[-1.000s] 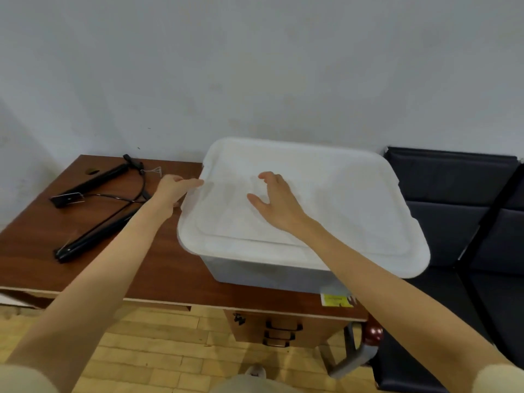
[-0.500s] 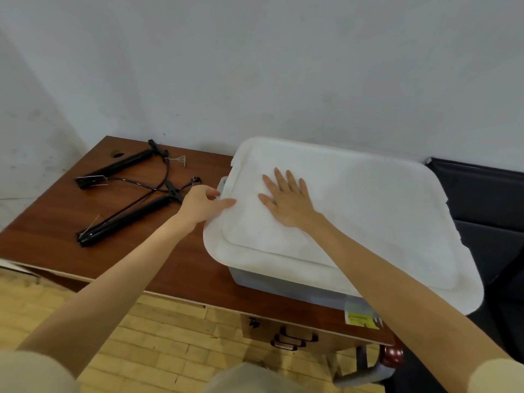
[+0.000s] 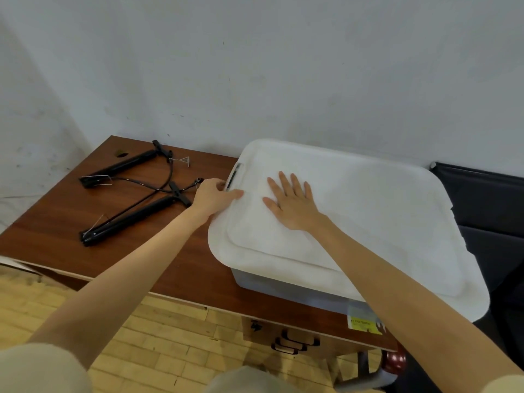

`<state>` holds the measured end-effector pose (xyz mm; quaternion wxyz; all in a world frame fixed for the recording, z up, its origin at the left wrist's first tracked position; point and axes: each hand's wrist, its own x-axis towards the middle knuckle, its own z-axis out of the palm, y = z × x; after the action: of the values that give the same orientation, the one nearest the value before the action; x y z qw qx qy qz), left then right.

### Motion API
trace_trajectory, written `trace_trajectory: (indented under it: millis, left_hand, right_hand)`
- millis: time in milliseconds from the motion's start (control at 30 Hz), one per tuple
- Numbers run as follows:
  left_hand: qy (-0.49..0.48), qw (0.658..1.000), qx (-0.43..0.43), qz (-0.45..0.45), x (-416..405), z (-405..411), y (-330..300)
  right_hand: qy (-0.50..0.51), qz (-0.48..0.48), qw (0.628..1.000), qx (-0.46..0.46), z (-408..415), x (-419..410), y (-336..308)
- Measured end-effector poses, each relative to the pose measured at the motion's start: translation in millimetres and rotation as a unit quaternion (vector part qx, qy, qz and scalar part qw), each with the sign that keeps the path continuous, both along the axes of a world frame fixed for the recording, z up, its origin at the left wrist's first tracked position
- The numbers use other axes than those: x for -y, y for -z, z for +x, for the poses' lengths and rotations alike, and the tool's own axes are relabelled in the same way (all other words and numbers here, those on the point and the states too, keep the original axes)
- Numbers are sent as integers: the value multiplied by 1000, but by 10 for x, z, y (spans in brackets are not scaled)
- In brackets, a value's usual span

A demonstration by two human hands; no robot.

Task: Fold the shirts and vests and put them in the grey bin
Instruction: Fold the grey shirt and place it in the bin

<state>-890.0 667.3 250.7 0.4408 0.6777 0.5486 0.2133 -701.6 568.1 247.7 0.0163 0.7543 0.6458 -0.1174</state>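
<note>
Two hands on the closed bin

Wooden desk point(image 3: 71, 211) carries the grey bin point(image 3: 283, 287) at its right end, white lid point(image 3: 368, 199) on; right hand point(image 3: 293, 207) lies flat, fingers spread, on the lid; left hand point(image 3: 214, 194) grips the lid's left edge.

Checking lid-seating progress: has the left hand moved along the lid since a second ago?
Yes. The left hand went from the lid's far-left corner toward the near side, and grips the left edge beside the bin's latch.

The bin point(image 3: 286, 287) sits on the table's point(image 3: 68, 211) right end — folded rods point(image 3: 127, 219) lie left of it.
</note>
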Motion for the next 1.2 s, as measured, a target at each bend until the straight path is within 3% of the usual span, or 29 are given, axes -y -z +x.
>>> trace_trajectory:
  millis: [133,400,533,633,733,900,1067,1200]
  left_hand:
    - [64,989,-93,100,26,87,31]
    - [68,949,-205,231,211,189,26]
    - [73,949,-191,241,221,170,10]
    - [75,955,-173,227,175,130,-1]
    - [77,947,-173,260,201,191,-52]
    - [191,916,-180,305,555,711,-218]
    - [316,892,-159,281,1007,1308,-330]
    - [371,877,-166,256,1234,1685,-389]
  right_hand:
    - [7,4,1000,-11,-3,-6,-4]
    - [2,-6,1000,-11,-9,-16,-19]
    - [-9,-26,999,-31,30,-32,-83]
    - [-8,-11,995,-103,186,9,-177]
    - [48,67,986,-142,543,228,-276]
    - [190,140,969,-77,1423,921,-352]
    - [370,187,905,-100,1974,1678,-456]
    - [480,128,847,-191,2164,2113,-331]
